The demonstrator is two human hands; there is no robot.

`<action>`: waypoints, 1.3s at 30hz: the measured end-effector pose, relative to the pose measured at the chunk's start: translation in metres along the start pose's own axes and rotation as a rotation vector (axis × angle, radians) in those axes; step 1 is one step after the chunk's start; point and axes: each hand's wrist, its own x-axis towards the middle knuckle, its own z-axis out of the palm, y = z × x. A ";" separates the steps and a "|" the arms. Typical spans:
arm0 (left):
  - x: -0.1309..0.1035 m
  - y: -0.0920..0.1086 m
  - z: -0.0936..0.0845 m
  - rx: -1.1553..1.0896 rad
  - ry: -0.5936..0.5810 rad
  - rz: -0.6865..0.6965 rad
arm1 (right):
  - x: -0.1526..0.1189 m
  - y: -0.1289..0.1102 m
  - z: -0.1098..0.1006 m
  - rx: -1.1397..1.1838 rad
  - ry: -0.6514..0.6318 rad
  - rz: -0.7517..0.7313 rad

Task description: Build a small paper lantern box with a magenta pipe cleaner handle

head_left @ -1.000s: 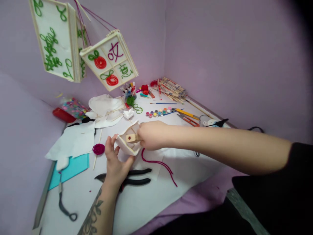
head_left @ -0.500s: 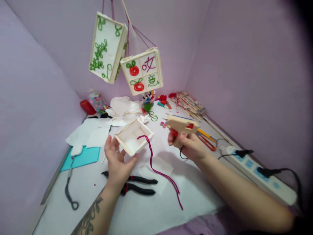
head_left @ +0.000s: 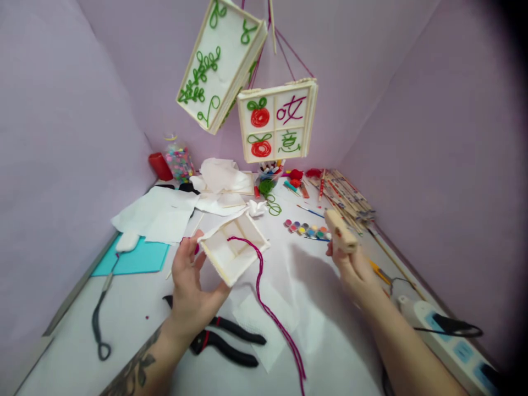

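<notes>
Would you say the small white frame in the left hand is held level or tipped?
Tipped. The left hand holds the white frame by its near corner, open side angled toward the camera, showing its inner dividers, with the magenta cord trailing out to the table.

Your left hand (head_left: 192, 286) grips a cream-white frame (head_left: 233, 252) trailed by a magenta cord (head_left: 268, 308); your forearm bears a dark leafy tattoo (head_left: 136, 371); your right hand (head_left: 350, 264) grips a pale tan glue gun (head_left: 340, 231); the table (head_left: 330, 341) is white and the walls (head_left: 61, 110) lilac; one hanging panel (head_left: 277, 122) shows red swirls with green leaves, a magenta sign and a green one; the other panel (head_left: 218, 63) carries green curling vines on white; you have black-handled pliers (head_left: 226, 344), a teal sheet (head_left: 132, 258), a red tube (head_left: 160, 166), a jar of many-coloured beads (head_left: 179, 163) and a strip of paint pots (head_left: 307, 228) in mixed colours.
</notes>
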 end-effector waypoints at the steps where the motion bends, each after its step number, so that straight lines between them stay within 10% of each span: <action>1: 0.000 -0.001 0.000 0.009 0.018 -0.009 | -0.002 -0.001 0.005 -0.071 -0.041 -0.060; 8: 0.000 0.002 0.001 0.023 0.066 -0.008 | -0.003 -0.005 0.022 -0.315 -0.266 -0.245; 23: -0.006 0.012 0.004 -0.038 -0.073 0.015 | 0.010 0.043 0.016 -0.461 -0.334 -0.396; 39: -0.009 0.011 0.003 -0.112 -0.092 0.064 | 0.006 0.035 0.014 -0.351 -0.257 -0.294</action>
